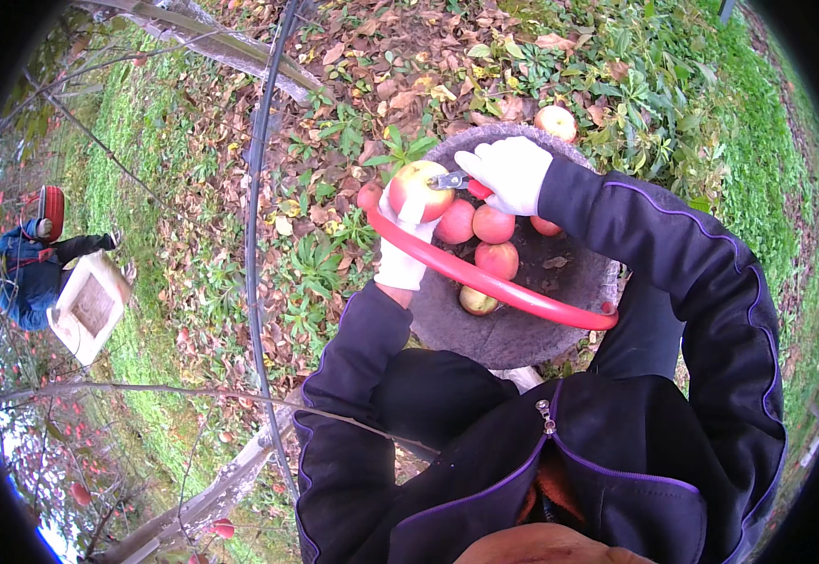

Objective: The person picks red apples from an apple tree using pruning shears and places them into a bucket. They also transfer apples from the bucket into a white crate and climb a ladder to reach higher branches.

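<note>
My left hand (403,259), in a white glove, is closed around a yellow-and-red apple (411,184) above the left rim of the basket. In my white-gloved right hand (514,175) is a pair of red-handled clippers (450,180), its metal blades against the top of that apple. The stem is too small to make out. Below my hands stands a round, dark grey basket (513,350) with a thick red handle (489,283) arching across it. Several red apples (494,226) and a yellowish apple (477,301) lie inside.
One pale apple (555,122) lies just beyond the basket's far rim, on leaf-covered ground. A black hose (255,188) runs along my left, and a thin bare branch (193,392) crosses near my left arm. Farther left is another person (24,277) beside a pale box (90,305).
</note>
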### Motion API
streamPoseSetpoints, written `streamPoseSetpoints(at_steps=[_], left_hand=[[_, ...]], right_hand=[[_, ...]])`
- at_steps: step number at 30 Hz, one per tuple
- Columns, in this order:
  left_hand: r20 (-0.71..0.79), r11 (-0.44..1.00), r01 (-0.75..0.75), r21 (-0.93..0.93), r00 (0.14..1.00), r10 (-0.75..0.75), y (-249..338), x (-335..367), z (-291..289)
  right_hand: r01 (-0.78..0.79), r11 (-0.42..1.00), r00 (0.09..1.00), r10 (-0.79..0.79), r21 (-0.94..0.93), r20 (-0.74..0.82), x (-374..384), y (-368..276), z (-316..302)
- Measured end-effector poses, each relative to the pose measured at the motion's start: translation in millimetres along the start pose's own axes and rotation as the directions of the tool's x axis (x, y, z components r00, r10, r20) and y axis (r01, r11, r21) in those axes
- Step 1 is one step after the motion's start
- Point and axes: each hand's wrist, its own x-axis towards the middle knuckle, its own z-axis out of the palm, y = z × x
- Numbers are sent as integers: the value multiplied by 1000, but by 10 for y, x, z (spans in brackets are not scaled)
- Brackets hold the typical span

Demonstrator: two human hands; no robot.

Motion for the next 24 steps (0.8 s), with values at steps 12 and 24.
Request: streamPoseSetpoints(at_steps=[12, 24], left_hand=[[80, 949, 316, 6, 946, -315, -20, -182, -43], [-327, 4, 352, 936, 874, -361, -470, -669, -92]], right_hand=[[-341, 11, 710, 658, 940, 250, -329, 227, 59], [-343, -141, 629, 700, 929, 338, -1563, 284, -330]])
